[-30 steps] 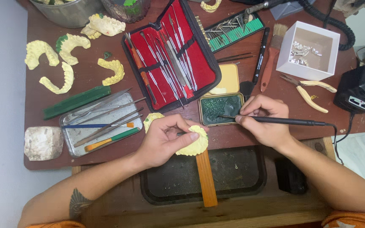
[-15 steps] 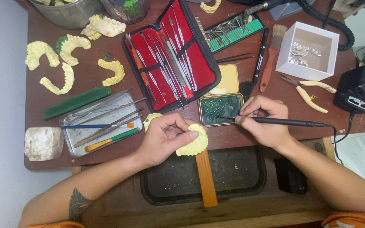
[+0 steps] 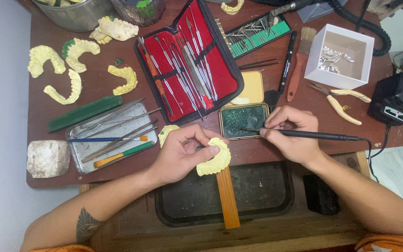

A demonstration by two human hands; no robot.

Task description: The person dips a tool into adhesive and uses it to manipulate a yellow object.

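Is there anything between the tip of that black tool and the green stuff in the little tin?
Nothing visible. The right hand holds the black tool, whose tip already reaches into the open tin of green wax; the left hand holds the yellow cast apart.

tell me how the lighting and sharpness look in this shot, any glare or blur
Head view: light is soft and even, with only faint shadows under the left hand and right hand. Mild glare shows on the metal tray and on the steel tools in the red case. The yellow dental cast and the black wired tool are sharp, with no motion blur. The edges bow slightly from the wide lens.
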